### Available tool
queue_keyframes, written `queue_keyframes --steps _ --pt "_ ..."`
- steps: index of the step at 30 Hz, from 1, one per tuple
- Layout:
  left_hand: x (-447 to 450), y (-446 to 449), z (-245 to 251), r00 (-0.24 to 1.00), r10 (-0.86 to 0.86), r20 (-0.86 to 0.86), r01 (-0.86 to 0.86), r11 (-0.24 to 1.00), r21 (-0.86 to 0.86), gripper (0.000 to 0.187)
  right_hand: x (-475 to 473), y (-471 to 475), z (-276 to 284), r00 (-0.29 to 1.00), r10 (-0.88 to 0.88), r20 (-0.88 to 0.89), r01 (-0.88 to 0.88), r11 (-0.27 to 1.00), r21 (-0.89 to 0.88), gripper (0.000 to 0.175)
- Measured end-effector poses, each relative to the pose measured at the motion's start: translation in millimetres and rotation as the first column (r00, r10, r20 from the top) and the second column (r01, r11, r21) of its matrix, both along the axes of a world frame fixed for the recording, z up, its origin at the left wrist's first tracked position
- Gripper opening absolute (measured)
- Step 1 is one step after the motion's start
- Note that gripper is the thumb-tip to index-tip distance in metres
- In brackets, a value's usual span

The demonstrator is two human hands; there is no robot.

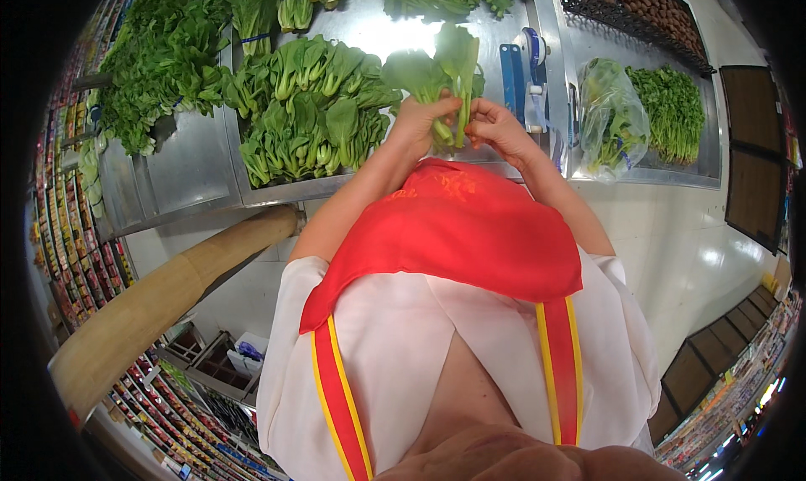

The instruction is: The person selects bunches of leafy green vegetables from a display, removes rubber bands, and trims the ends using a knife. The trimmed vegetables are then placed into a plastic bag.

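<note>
My left hand grips a small bunch of bok choy by its pale stems, with the leaves pointing away from me. Close beside it, my right hand pinches a long green stalk with a broad leaf at its far end. Both hands are above the near edge of a metal counter, just beyond my red apron. To the left of my left hand lies a broad pile of bok choy in rows. Some fingertips are hidden behind the stems.
A tape dispenser and a blue strip lie right of my hands. Farther right are a bagged green vegetable, leafy herbs and a black crate of brown produce. Leafy greens fill the left. A rounded beige rail stands behind left.
</note>
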State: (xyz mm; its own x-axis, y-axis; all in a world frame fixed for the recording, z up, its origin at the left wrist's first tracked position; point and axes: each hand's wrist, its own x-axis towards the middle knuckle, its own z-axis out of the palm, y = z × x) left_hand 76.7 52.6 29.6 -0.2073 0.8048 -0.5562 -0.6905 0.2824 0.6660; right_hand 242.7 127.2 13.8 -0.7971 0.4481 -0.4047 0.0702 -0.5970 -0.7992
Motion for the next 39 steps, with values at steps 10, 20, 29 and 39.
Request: queue_keyframes --steps 10,20,29,39 --pt "-5.8 -0.8 -11.2 0.954 0.271 -0.13 -0.275 0.961 -0.015 0.015 -6.0 -16.6 -2.0 0.948 -0.315 -0.04 0.317 0.938 0.138 0.012" --pt "-15.2 -6.3 -3.6 0.968 0.072 0.242 -0.087 0.995 0.055 0.027 -14.3 1.3 11.3 0.982 -0.183 -0.043 0.186 0.981 0.062 0.024" --pt "-3.8 -7.6 3.4 0.997 -0.02 -0.071 0.022 0.999 0.028 0.016 -23.2 0.5 8.6 0.987 -0.159 -0.023 0.152 0.973 -0.176 0.024" --pt "0.3 -6.7 19.1 1.0 0.01 0.011 -0.01 1.0 0.001 0.016 -29.1 -7.0 -5.5 0.982 -0.184 0.038 0.156 0.909 0.386 0.021"
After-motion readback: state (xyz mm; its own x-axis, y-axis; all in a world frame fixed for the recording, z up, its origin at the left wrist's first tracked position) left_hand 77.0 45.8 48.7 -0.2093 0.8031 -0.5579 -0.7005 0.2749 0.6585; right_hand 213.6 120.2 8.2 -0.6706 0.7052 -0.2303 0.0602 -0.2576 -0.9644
